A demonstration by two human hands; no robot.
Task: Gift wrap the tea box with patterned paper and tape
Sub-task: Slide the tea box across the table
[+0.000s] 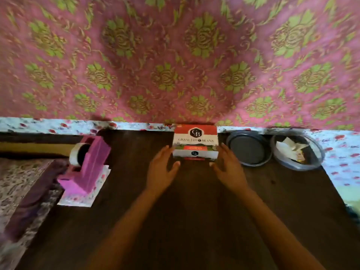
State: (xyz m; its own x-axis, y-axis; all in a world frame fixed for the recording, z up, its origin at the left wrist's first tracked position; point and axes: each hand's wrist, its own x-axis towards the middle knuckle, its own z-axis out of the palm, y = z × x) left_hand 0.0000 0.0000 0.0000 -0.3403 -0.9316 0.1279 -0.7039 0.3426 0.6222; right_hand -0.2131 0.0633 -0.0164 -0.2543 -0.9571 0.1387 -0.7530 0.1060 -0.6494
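A rectangular cardboard tea box (195, 142), printed red and white with a dark emblem, is sitting at the far edge of a dark, wood-grained table (194, 221), right against a pink backdrop (175, 55) patterned with green-gold flower medallions. The left hand (161, 170) and the right hand (228, 168) are flanking the box with fingers straight and spread, gripping nothing; motion blur is hiding whether the fingertips are touching its sides. To the left, a blocky pink plastic tape dispenser (87, 166) holding a pale tape roll (78, 152) is standing on a small white floral sheet (78, 199). To the right of the box, a flat, round dark dish (248, 150) is lying beside a clear round bowl (303, 168) containing crumpled paper scraps.
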